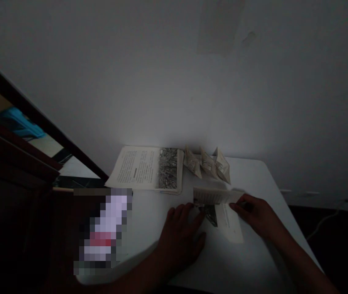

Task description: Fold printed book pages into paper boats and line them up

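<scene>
A printed sheet of paper (pixel 229 220) lies on the white table, its far part folded over into a strip toward me. My right hand (pixel 255 214) pinches the right end of that folded strip between thumb and fingers. At the sheet's left side rests my left hand (pixel 184 230), fingers spread, with fingertips touching the paper near the fold. Beyond the sheet stand three folded paper boats (pixel 209 164) in a row, made from printed pages. Left of them is an open book or stack of printed pages (pixel 140 169), with text and a dark picture.
The white table (pixel 253 171) stands against a pale wall (pixel 161 81). A pixelated bright screen-like patch (pixel 109 222) lies at the table's left edge. Farther left are a dark frame (pixel 42 114) and a blue item (pixel 23 122). A cable (pixel 324 222) hangs at the right.
</scene>
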### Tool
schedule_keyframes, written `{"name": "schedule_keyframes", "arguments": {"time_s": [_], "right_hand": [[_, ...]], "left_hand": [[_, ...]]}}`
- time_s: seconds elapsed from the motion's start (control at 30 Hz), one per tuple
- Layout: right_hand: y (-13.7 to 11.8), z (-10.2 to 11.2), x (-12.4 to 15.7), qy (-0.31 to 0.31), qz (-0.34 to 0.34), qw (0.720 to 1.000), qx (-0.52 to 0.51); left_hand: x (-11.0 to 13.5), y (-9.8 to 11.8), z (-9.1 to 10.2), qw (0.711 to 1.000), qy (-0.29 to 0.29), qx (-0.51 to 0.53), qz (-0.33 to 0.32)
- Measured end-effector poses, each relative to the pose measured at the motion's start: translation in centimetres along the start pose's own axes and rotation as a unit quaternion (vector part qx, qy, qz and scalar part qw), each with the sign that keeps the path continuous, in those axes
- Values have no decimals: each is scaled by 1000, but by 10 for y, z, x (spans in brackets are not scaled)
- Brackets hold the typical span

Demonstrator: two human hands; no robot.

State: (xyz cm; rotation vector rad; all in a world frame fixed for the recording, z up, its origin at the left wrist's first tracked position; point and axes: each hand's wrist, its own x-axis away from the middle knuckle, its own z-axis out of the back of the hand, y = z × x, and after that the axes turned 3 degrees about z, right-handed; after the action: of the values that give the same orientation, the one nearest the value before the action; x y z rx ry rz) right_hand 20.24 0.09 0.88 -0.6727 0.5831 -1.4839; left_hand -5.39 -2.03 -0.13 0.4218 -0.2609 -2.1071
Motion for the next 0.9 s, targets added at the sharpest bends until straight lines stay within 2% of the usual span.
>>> {"name": "schedule_keyframes", "arguments": {"time_s": [0.13, 0.33, 0.47, 0.53, 0.73, 0.83, 0.9], "right_hand": [[-5, 2, 2, -19, 11, 999, -45], [-7, 2, 5, -39, 25, 996, -78], [-8, 2, 7, -42, 32, 995, -84], [-12, 3, 8, -41, 34, 995, -90], [-26, 8, 10, -32, 38, 995, -84], [-30, 12, 12, -26, 85, 994, -60], [-32, 15, 13, -11, 126, 991, -39]], "left_hand": [[-1, -4, -1, 998, 42, 53, 15], [-11, -16, -6, 983, 108, 125, 83], [-21, -24, -3, 971, 117, 161, 131], [-25, -26, 2, 968, 92, 182, 144], [-37, -30, 13, 965, 24, 231, 123], [-42, -33, 17, 969, 8, 237, 65], [-43, -33, 20, 972, 29, 232, 19]]}}
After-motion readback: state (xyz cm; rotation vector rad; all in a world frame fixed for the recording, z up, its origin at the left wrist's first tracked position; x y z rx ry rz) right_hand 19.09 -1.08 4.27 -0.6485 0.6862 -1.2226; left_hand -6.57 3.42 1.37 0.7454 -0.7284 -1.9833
